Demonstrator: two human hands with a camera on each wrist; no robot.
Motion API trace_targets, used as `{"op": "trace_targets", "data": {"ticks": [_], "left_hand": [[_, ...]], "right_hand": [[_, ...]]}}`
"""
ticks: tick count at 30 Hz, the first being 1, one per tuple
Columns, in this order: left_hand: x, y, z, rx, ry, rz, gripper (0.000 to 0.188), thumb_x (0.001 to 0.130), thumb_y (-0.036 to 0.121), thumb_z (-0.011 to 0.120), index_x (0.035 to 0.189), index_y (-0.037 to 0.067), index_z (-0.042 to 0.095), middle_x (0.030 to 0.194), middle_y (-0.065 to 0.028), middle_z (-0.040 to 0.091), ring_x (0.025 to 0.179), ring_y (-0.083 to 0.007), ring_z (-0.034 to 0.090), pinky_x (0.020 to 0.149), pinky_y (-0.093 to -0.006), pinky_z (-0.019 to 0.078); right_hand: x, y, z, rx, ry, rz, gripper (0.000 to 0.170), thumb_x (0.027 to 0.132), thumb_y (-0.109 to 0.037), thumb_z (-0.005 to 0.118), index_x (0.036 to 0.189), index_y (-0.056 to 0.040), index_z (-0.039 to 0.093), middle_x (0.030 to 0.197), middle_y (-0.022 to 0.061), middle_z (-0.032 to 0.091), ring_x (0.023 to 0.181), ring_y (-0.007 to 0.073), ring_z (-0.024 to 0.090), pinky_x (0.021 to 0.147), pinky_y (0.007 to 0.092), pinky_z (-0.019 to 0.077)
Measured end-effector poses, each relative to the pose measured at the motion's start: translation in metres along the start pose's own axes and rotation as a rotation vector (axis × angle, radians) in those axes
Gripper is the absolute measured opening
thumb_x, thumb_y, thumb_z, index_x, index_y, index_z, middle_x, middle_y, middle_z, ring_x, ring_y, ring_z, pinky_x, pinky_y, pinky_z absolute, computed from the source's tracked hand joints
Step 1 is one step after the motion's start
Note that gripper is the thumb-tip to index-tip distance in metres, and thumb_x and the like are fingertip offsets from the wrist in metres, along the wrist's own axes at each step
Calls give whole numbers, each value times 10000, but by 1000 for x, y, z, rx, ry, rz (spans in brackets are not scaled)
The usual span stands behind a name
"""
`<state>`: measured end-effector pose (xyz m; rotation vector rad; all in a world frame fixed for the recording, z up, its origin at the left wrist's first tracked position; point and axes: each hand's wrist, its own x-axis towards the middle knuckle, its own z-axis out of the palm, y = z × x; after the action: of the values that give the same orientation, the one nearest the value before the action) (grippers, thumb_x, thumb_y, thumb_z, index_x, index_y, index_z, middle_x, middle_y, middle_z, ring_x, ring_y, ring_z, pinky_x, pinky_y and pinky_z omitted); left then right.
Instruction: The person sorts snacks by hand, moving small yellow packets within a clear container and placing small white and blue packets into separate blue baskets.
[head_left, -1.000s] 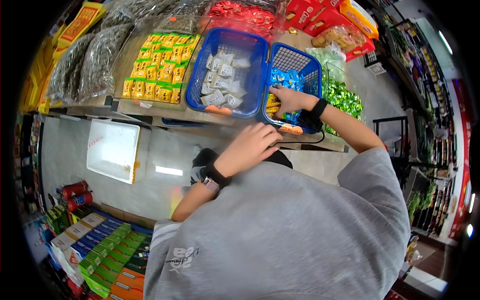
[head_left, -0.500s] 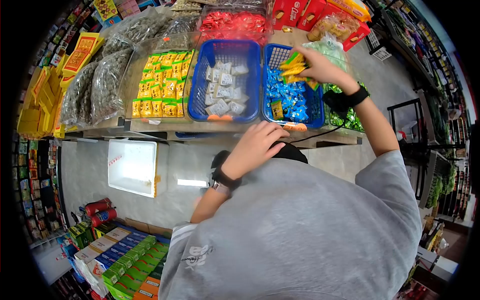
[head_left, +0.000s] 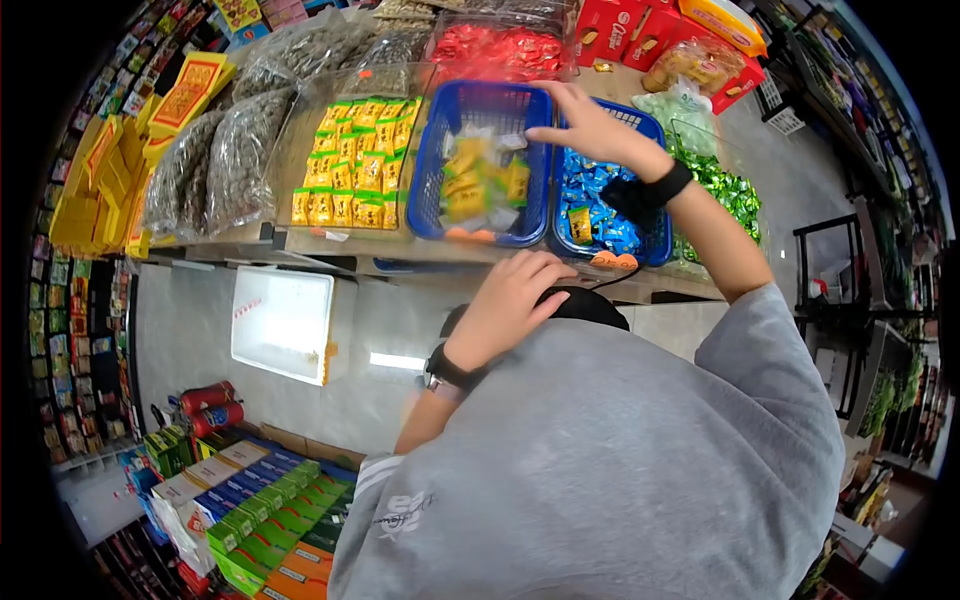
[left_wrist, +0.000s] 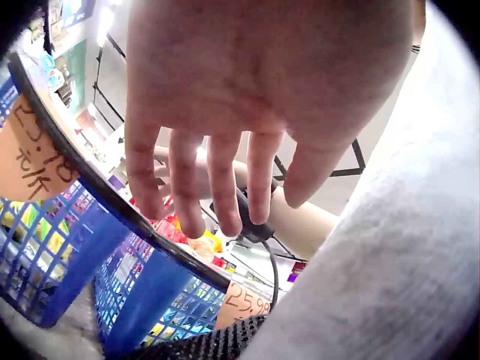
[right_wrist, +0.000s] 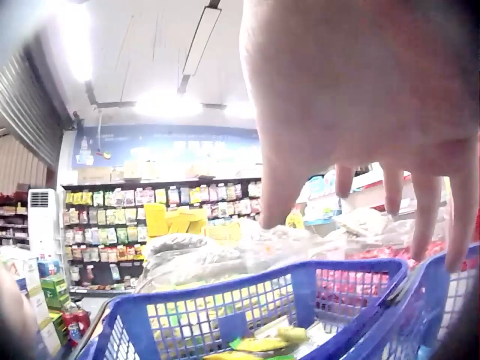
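Note:
Yellow-and-green packets (head_left: 463, 180), blurred, lie over white labelled packets (head_left: 503, 218) inside the left blue basket (head_left: 416, 190). Above that basket's right rim my right hand (head_left: 600, 130) is spread, with nothing in its fingers; the right wrist view also shows its fingers apart over the basket. Beside it, the right blue basket (head_left: 668, 205) contains blue packets (head_left: 612, 235) and one yellow packet (head_left: 580, 224). My left hand (head_left: 510, 305) stays low by the table's front edge, below the baskets. Its fingers hang relaxed and hold nothing in the left wrist view (left_wrist: 247, 90).
A clear bin of yellow packets (head_left: 355, 165) stands left of the baskets, green packets (head_left: 725, 195) to the right. Red packets (head_left: 500, 52) and red boxes (head_left: 655, 35) are behind. A white foam box (head_left: 283, 325) sits on the floor. A black cable (head_left: 615, 280) hangs near the right basket.
My right hand took a handful of yellow packets from the right basket, lifted it, moved left and let it go over the left basket. My left hand has barely moved.

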<state>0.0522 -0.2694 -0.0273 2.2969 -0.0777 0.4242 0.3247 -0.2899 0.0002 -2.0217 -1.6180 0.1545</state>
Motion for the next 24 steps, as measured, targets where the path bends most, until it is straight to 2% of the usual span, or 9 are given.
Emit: {"op": "trace_targets", "data": {"ticks": [2,5,7,8,10,14,16,24], "left_hand": [[-6,0,2,-3,-2,-39,272,832,145,633,1098,94,606,1081,-81,574,1046,-285,531,904,-390,425],[-7,-2,3,-12,-9,-30,270,834,147,629,1099,98,607,1082,-75,573,1050,-277,529,899,-384,424],[-8,-1,3,-10,-38,-31,266,837,150,627,1097,97,607,1084,-73,572,1057,-275,526,899,-383,423],[-8,-1,3,-16,-41,-29,266,837,150,627,1097,97,607,1084,-73,572,1057,-275,526,899,-383,423],[-8,-1,3,-28,-49,-43,264,839,152,629,1097,96,606,1086,-70,572,1065,-273,524,899,-383,421],[-12,-3,6,-39,-75,-56,265,843,155,628,1101,97,602,1094,-68,576,1067,-273,524,899,-382,419],[-12,-3,8,-39,-62,-38,268,846,159,628,1106,98,598,1097,-66,580,1066,-273,526,896,-380,418],[-19,-4,3,-15,-39,-68,267,850,150,625,1110,93,597,1094,-84,584,1058,-289,530,900,-389,417]], "right_hand": [[-9,4,-18,-106,-101,124,555,855,-397,657,1261,-51,504,1147,195,592,1086,330,565,928,406,445],[-27,40,-10,-202,-422,111,501,816,-339,693,1178,-20,558,1095,198,613,1039,341,584,901,411,463],[-44,35,-1,-244,-660,154,526,781,-316,723,1180,-13,564,1107,203,611,1039,350,584,902,424,469],[-57,54,18,-211,-708,59,548,757,-319,739,1182,-18,569,1083,197,611,1025,356,587,888,430,475],[-71,37,34,-236,-793,70,554,709,-312,771,1148,-33,580,1070,181,598,1009,357,589,859,432,483],[-63,41,43,-239,-867,162,542,664,-303,797,1093,-49,583,1058,165,573,974,360,590,817,438,488],[-66,46,45,-240,-822,46,493,654,-278,799,1036,-60,576,1056,157,556,949,359,591,792,441,488],[-69,56,48,-87,-863,-33,538,615,-247,840,1011,-31,548,1006,156,555,921,343,586,785,401,479]]}}
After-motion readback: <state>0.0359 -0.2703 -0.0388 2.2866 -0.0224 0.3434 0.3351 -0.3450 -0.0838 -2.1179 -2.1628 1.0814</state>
